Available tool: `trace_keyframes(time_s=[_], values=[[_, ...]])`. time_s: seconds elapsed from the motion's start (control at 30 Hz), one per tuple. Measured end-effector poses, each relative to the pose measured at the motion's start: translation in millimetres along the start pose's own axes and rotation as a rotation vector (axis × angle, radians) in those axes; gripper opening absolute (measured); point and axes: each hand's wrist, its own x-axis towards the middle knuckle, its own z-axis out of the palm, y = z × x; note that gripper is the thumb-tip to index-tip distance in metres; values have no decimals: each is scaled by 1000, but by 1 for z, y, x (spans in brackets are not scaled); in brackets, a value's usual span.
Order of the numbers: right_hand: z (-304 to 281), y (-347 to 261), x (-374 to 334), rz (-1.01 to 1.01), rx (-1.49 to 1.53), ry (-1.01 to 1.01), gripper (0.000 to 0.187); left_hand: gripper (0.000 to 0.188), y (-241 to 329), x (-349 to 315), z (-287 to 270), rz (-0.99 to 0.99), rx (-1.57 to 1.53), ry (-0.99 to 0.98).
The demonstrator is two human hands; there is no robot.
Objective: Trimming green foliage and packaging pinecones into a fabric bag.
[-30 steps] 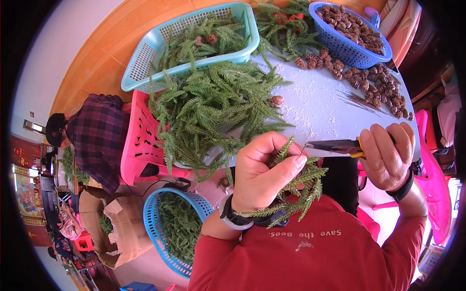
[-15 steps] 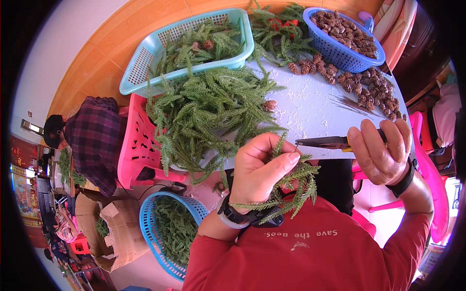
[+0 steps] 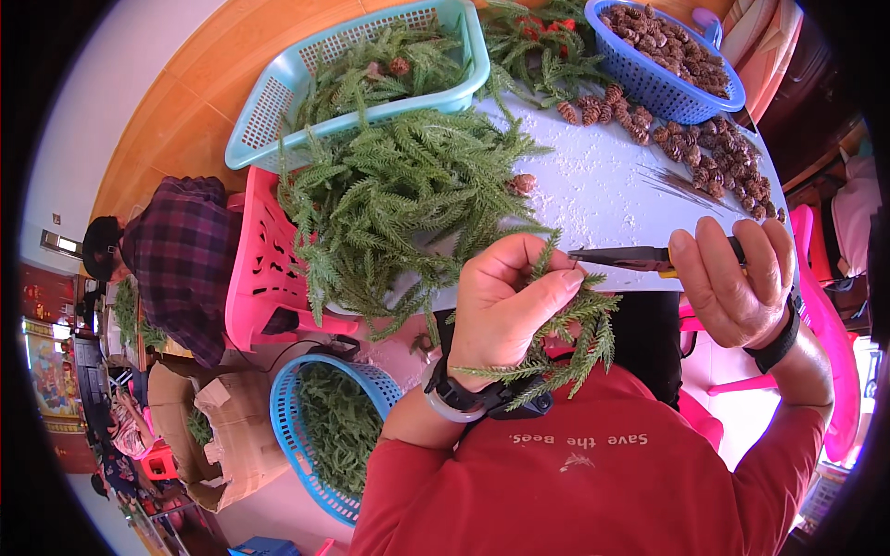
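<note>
Between the thumb and fingers of my left hand [image 3: 501, 310] is a green pine sprig [image 3: 593, 345], its needled branches hanging over my wrist and toward my red shirt. My right hand [image 3: 737, 287] is wrapped round the handles of a pair of pliers [image 3: 619, 258] with dark jaws and a bit of yellow on the grip. The jaw tips point left and meet the sprig beside my left thumb tip; whether they grip a thin wire there is too small to tell. Both hands are above the near edge of the white table [image 3: 593, 208].
A heap of pine sprigs [image 3: 408, 204] covers the table's left side, below a teal basket [image 3: 269, 120]. Loose pine cones [image 3: 691, 148] and thin wires [image 3: 681, 185] lie right, near a blue basket [image 3: 649, 91]. A blue floor basket [image 3: 287, 435] holds greenery. Another person [image 3: 181, 259] sits left.
The view has shifted slightly. Both hands keep nearly the same pose, with the plier tips still at the sprig by my left thumb.
</note>
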Motion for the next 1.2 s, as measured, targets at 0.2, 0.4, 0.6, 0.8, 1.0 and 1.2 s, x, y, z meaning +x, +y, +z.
trace_keyframes(time_s=[0.2, 0.4, 0.6, 0.8, 1.0, 1.2], values=[[0, -1, 1, -2, 44, -60, 35, 11, -1, 1, 3, 31, 89, 56], [2, -1, 1, 26, 90, -81, 39, 10, -3, 4, 5, 25, 77, 75], [8, -4, 0, 101, 157, -109, 46, 13, -9, 7, 2, -2, 11, 62], [11, -10, -8, 278, 473, -136, 56, 18, -16, 13, 2, 6, -91, -34], [8, -15, -9, 570, 1055, -280, 55, 26, -15, 10, 5, 342, 161, -27], [7, -17, -8, 612, 1090, -257, 55, 27, -14, 8, 0, 393, 248, -73]])
